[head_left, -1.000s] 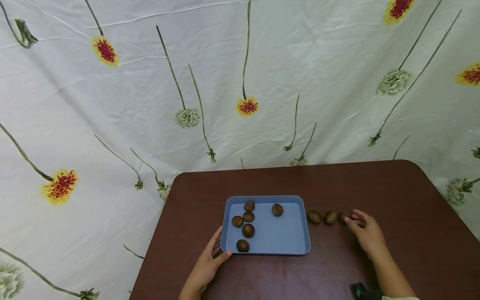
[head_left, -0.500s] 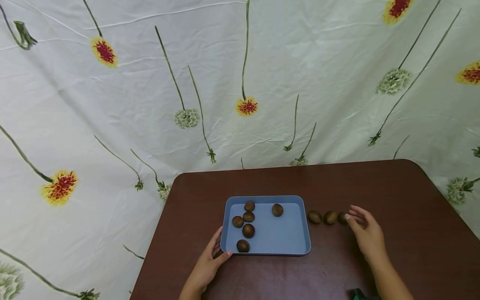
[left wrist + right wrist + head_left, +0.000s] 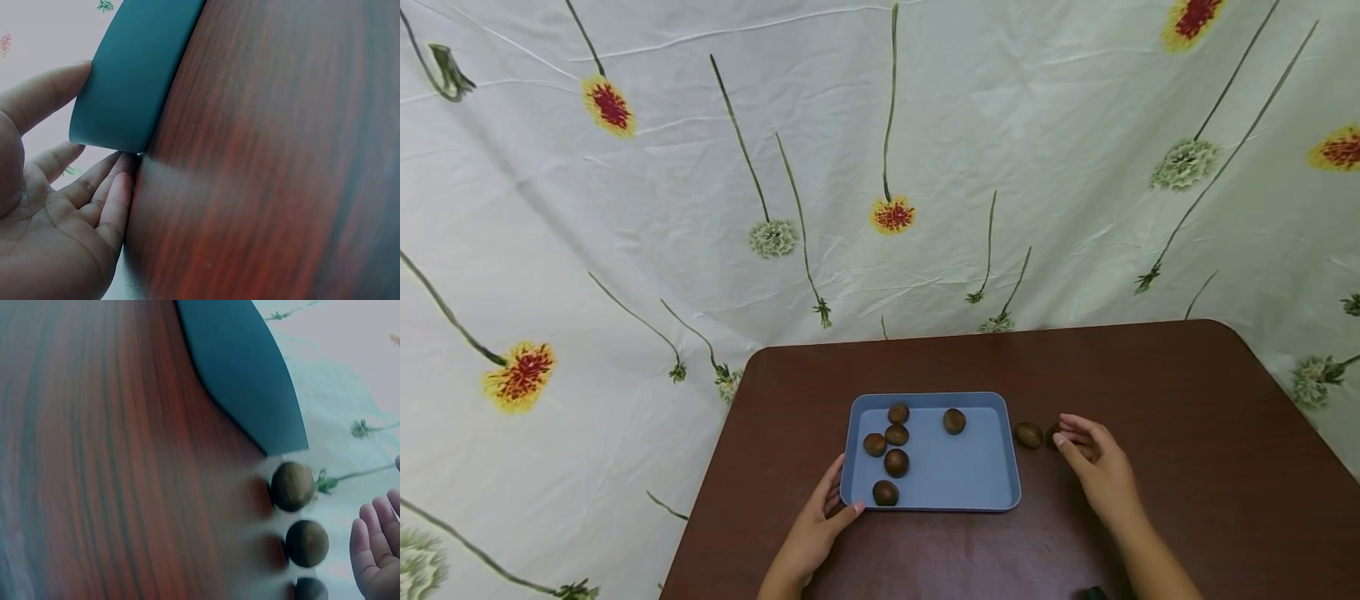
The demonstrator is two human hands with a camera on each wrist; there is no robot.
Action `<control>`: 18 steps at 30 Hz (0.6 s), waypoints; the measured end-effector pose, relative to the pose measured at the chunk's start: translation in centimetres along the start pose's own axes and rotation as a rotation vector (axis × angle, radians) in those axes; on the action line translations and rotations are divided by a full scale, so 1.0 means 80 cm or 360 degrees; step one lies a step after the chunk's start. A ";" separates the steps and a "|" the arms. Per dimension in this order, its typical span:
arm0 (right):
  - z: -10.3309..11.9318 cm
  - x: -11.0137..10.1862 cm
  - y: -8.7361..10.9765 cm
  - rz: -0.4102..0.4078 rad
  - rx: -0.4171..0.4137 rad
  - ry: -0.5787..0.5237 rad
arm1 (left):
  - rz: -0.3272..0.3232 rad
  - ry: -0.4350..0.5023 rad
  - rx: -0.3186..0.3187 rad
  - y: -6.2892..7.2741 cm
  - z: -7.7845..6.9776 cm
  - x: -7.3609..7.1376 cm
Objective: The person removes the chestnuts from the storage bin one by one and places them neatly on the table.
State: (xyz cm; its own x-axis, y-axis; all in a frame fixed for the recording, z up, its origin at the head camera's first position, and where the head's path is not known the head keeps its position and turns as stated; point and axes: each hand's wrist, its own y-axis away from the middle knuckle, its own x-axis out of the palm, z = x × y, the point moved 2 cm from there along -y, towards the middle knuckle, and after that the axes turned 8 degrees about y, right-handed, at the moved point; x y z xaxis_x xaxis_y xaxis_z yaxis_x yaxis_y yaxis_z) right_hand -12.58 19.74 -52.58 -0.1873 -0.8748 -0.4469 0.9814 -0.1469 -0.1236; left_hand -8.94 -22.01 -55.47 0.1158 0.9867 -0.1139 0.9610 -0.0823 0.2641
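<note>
My left hand (image 3: 811, 525) rests at the near left corner of a shallow blue tray (image 3: 958, 475), thumb on the front side and fingers along the left side. In the left wrist view the thumb and a fingertip touch the tray's wall (image 3: 134, 75), the fingers fairly straight. Right of the tray, several roundish brown fruit-like pieces stand in a row; the nearest (image 3: 1028, 434) is close to its rim, the second (image 3: 1054, 436) partly behind my right hand (image 3: 1105, 479). That hand has relaxed fingers and holds nothing; in the right wrist view it is apart from the row (image 3: 306, 544).
Inside the tray lie several similar brown pieces (image 3: 897, 462), mostly on the left, with a single one (image 3: 954, 421) at the upper right. The dark brown table (image 3: 1195, 392) ends in front of a hanging white floral cloth (image 3: 1060, 125).
My right hand has moved left along the row, from beside the third piece to beside the second, now covering the third in the head view. The left hand and tray stay put.
</note>
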 end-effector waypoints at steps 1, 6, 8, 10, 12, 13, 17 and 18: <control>0.002 0.003 0.000 0.0000 -0.0021 -0.0010 | 0.0003 0.0000 0.0001 0.000 0.000 0.000; 0.011 0.018 0.000 0.0039 -0.0091 -0.0065 | -0.0003 0.0029 -0.0004 0.000 -0.001 0.001; 0.014 0.024 0.000 0.0063 -0.0104 -0.0087 | -0.0006 0.0044 -0.0001 0.000 -0.001 0.001; 0.016 0.030 0.000 0.0094 -0.0105 -0.0110 | -0.0005 0.0054 0.0000 0.000 -0.002 0.001; 0.019 0.037 0.000 0.0125 -0.0099 -0.0129 | -0.0004 0.0050 -0.0001 -0.001 -0.001 0.001; 0.020 0.040 0.000 0.0144 -0.0093 -0.0139 | -0.0005 0.0045 0.0000 -0.001 -0.001 0.000; 0.024 0.054 -0.001 0.0215 -0.0067 -0.0186 | -0.0014 0.0031 0.0009 0.000 -0.002 0.000; 0.025 0.058 -0.002 0.0232 -0.0066 -0.0188 | -0.0016 0.0026 0.0009 0.000 -0.002 0.000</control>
State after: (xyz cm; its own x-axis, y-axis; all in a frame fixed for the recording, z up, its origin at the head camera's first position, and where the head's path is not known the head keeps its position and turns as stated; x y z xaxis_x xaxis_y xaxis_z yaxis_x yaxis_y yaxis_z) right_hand -13.51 14.80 -52.87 -0.0348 -0.9338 -0.3560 0.9947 0.0022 -0.1029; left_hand -8.99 -21.98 -55.36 0.1022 0.9897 -0.1006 0.9635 -0.0733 0.2575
